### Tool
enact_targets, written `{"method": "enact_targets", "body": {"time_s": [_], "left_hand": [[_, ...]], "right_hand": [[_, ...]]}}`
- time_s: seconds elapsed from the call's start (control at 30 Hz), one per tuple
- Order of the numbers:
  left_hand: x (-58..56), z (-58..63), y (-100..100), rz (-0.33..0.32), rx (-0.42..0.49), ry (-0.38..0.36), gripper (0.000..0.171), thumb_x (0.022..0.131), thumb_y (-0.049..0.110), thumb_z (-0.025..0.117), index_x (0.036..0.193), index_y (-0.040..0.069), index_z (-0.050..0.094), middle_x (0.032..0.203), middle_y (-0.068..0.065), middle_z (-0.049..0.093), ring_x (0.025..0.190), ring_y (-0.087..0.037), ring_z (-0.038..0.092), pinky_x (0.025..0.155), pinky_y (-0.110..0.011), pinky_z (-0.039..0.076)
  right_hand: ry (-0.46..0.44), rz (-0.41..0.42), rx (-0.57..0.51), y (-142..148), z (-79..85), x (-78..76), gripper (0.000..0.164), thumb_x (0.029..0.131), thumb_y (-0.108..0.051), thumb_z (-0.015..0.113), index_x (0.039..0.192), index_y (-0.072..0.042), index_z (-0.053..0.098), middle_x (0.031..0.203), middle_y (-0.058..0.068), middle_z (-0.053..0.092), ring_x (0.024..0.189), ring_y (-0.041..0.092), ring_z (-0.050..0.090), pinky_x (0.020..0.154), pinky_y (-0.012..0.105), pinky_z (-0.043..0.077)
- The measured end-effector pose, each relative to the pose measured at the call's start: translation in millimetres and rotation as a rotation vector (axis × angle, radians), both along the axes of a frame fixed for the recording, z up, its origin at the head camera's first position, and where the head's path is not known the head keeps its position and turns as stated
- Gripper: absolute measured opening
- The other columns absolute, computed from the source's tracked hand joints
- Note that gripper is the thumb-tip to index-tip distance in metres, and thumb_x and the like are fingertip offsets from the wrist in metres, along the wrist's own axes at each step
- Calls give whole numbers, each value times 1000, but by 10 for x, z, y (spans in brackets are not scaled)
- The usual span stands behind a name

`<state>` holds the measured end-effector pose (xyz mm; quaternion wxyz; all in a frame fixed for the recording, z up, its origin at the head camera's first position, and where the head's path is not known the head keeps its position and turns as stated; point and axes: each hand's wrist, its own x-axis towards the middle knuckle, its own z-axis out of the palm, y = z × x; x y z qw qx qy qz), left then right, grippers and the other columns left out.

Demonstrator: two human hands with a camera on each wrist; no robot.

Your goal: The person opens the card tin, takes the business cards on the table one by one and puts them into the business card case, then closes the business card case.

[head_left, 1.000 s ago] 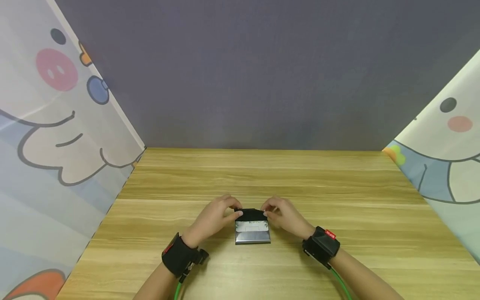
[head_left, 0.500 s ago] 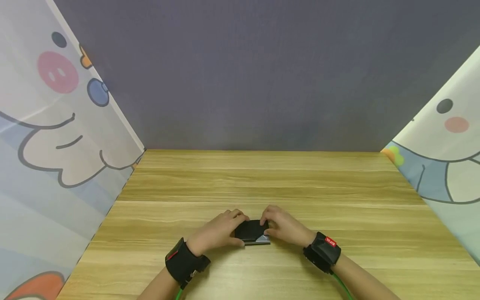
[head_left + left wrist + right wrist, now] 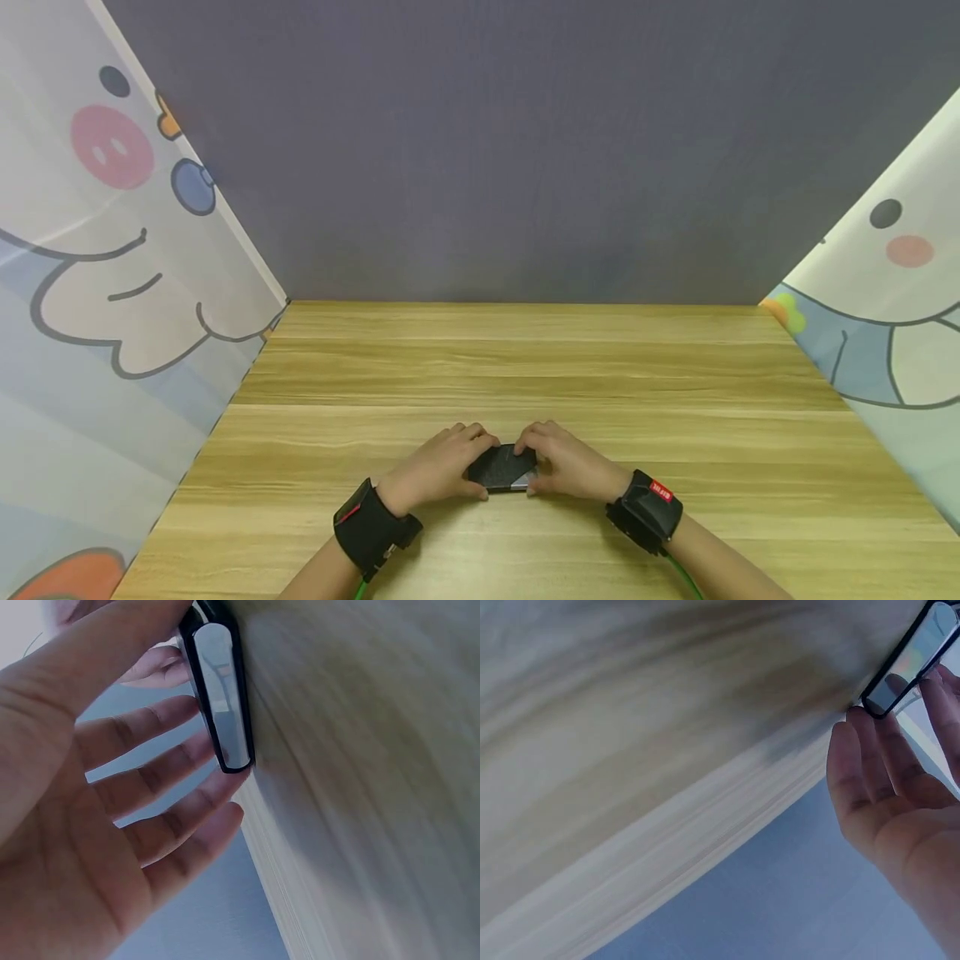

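Note:
A flat card case point(image 3: 497, 468) with a black leather-look cover lies near the middle front of the wooden table. Its cover is folded down, and a bit of silver metal shows at the front right corner. My left hand point(image 3: 433, 468) grips the left end, thumb at the front edge and fingers at the back. The right hand point(image 3: 576, 467) holds the other end in the same way, index finger bent on top. In the left wrist view, the case's shiny silver end point(image 3: 223, 697) with black edging faces the palm; the right wrist view shows the opposite end point(image 3: 911, 664).
The wooden table point(image 3: 630, 375) stretches back to a dark grey panel point(image 3: 510, 150). Cartoon-printed sheets stand at the left point(image 3: 112, 275) and right point(image 3: 900, 317). A black band with a camera point(image 3: 372, 529) sits on the left wrist, another band point(image 3: 645, 510) on the right.
The card case stood open, its white-and-silver inside showing; its black cover has come down toward the front over it. Both hands moved nearer with it, thumbs now at the front edge.

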<state>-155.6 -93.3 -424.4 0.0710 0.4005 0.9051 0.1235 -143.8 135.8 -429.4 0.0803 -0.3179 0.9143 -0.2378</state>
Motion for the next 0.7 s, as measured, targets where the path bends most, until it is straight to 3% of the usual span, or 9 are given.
{"method": "enact_targets", "body": {"time_s": [0.27,0.5,0.6,0.7], "left_hand": [[-62,-36,26,26,-12,78,61,75,40,72,127,14,53,123,-4,54,112,-23,53,94,-42,44],[-84,-35,11,51,28,70,61,80,46,64,129,13,51,128,-6,53,116,-25,51,96,-43,42],[-89,4,-24,115,80,86,65,84,52,55,133,10,47,135,-11,47,124,-31,44,98,-49,38],[-110,60,-76,225,125,156,67,86,51,50,137,8,42,142,-16,39,131,-39,34,101,-54,33]], "right_hand": [[54,-28,24,-1,2,-35,39,73,-22,76,108,-12,59,115,3,57,108,22,52,88,39,47],[61,-63,-16,23,-4,-47,38,79,-21,71,113,-10,57,120,9,56,114,27,51,92,42,45],[115,-146,-51,40,13,-35,43,84,-23,66,121,-6,54,127,15,52,119,31,48,95,46,42],[234,-257,-58,55,51,-36,51,86,-24,63,130,-2,48,134,21,45,124,38,42,97,54,37]]}}
